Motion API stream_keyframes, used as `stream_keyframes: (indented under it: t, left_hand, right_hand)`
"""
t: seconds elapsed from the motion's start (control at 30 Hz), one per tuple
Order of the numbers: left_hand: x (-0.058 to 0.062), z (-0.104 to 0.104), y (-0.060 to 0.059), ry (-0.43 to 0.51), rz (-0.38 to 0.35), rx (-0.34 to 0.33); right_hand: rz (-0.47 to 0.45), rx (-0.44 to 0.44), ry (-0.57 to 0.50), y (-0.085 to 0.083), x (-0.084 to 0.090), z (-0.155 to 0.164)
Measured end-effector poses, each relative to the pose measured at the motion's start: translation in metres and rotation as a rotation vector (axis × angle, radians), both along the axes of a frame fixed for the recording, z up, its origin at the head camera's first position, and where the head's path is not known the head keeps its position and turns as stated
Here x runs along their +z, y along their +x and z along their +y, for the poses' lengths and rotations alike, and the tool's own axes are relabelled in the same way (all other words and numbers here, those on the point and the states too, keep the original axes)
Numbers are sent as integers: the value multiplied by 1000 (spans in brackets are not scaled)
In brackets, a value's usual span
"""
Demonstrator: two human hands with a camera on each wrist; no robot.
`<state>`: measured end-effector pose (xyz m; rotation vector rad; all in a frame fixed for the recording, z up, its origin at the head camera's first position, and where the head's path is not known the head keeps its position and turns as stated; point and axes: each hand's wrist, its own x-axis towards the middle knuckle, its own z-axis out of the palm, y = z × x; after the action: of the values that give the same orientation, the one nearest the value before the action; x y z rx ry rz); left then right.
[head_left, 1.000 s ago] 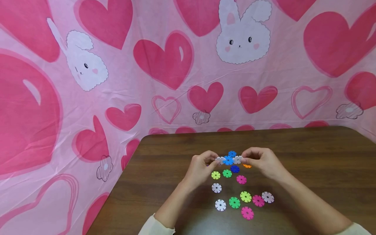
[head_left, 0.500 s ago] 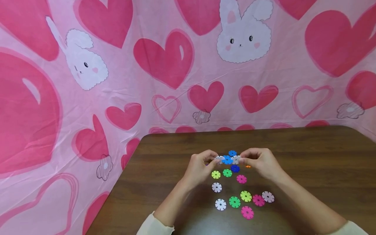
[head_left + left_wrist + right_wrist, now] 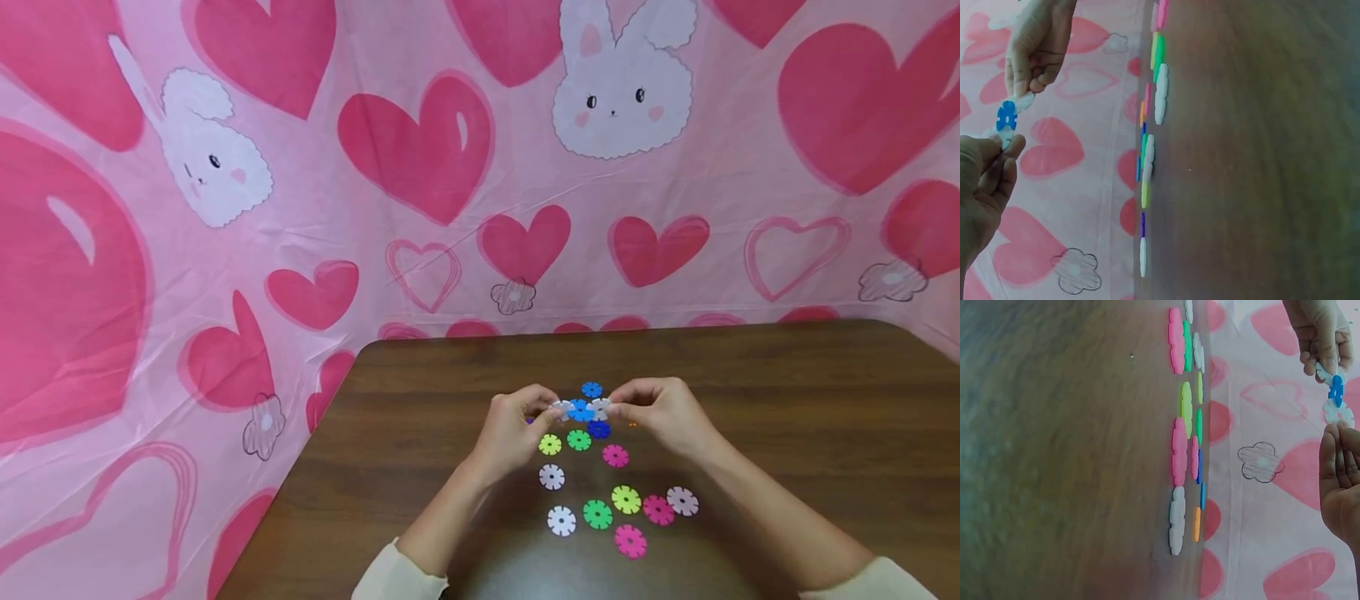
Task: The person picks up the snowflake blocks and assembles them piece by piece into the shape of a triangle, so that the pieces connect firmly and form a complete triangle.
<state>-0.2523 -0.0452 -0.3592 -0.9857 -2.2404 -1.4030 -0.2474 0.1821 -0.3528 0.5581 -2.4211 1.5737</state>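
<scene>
Above the table, a light-blue notched disc (image 3: 580,410) is joined between two white notched discs. My left hand (image 3: 510,429) pinches the left white disc (image 3: 561,408) between thumb and fingers. At the other end, the right white disc (image 3: 599,408) is pinched by my right hand (image 3: 671,419). The left wrist view shows the blue disc (image 3: 1007,116) set at an angle to its white neighbours. In the right wrist view, the white disc (image 3: 1337,413) nearer my right hand meets the blue one edge to edge. Fingers hide the outer rims of both white discs.
Loose flat discs lie on the brown table (image 3: 420,467) below the hands, among them a yellow disc (image 3: 550,444), a green disc (image 3: 597,514), a pink disc (image 3: 630,542) and a dark-blue disc (image 3: 598,429). A pink heart-print cloth (image 3: 420,150) hangs behind the table.
My right hand has shifted slightly left, bringing the right white disc closer in against the blue one. The orange disc behind that hand is now almost covered. The left hand has barely moved.
</scene>
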Motion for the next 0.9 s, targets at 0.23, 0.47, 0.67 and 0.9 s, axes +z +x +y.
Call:
stream_keyframes:
  t: [0.23,0.47,0.67,0.9]
  left_hand:
    - [0,-1,-2,4,-61,-5]
    - [1,8,-1,-24,-224,25]
    - [2,13,0,-45,-322,1]
    - [5,9,1,-25,-320,16]
  right_hand:
    - [-29,22,15,1,3,0]
    - [-8,44,21,-3,5,2]
    - [-52,119,31,-8,4,5]
    - [-148,68,221,-36,-2,22]
